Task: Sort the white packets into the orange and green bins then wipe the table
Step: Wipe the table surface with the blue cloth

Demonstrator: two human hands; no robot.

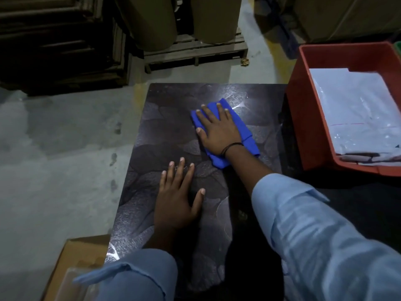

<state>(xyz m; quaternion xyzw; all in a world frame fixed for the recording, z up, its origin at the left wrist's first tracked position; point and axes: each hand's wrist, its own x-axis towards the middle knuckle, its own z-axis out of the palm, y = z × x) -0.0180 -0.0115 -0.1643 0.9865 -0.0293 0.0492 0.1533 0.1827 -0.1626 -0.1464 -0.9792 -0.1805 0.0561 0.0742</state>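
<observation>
A dark patterned table (165,131) fills the middle of the view. My right hand (217,129) lies flat, fingers spread, pressing a blue cloth (246,135) onto the table's far right part. My left hand (180,196) rests flat on the table nearer to me, fingers straight, holding nothing. The orange bin (303,109) stands at the table's right side with several white packets (360,109) stacked inside. A sliver of the green bin (398,47) shows at the far right edge, behind the orange one.
An open cardboard box (76,261) sits at the lower left beside the table. Beyond the table are a grey concrete floor (54,137), a wooden pallet (195,51) bearing large brown rolls, and dark stacked pallets at the upper left.
</observation>
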